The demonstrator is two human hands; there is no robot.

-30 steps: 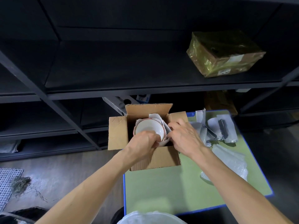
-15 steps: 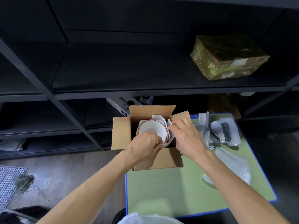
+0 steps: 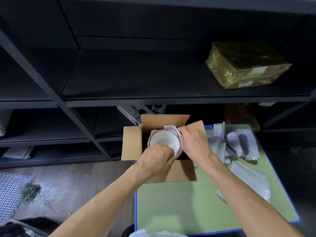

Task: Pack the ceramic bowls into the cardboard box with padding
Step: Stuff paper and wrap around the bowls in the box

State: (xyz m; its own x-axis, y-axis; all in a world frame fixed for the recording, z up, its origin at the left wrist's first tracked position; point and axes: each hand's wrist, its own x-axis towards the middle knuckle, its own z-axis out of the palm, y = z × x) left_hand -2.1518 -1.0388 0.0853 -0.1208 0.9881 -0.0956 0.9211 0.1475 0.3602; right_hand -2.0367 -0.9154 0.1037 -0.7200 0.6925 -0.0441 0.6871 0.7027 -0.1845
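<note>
Box [image 3: 181,171] stood open at the far left corner of the green surface [image 3: 179,202], flaps splayed so both hands could reach in. A white bowl [image 3: 164,140] sat inside, mouth up, seemingly nested on another, with a pink rim showing beneath it. Left hand [image 3: 156,161] curled over the near rim, its grip holding the bowl, likely to steady or centre it while the far side was padded. Right hand [image 3: 195,144] lay at the bowl's right, touching the white paper [image 3: 171,129] that stood between bowl and box wall. Whether that grip pinched the paper or only pressed it, I could not tell. Paper looked placed to keep ceramic off cardboard. More padding, foam sheets [image 3: 239,146] and bubble wrap [image 3: 251,182], lay on the surface to the right, in easy reach. My guess: bowls in, gaps not yet filled. A wrapped parcel [image 3: 246,65] sat on the shelf [image 3: 136,82] above, not involved.
</note>
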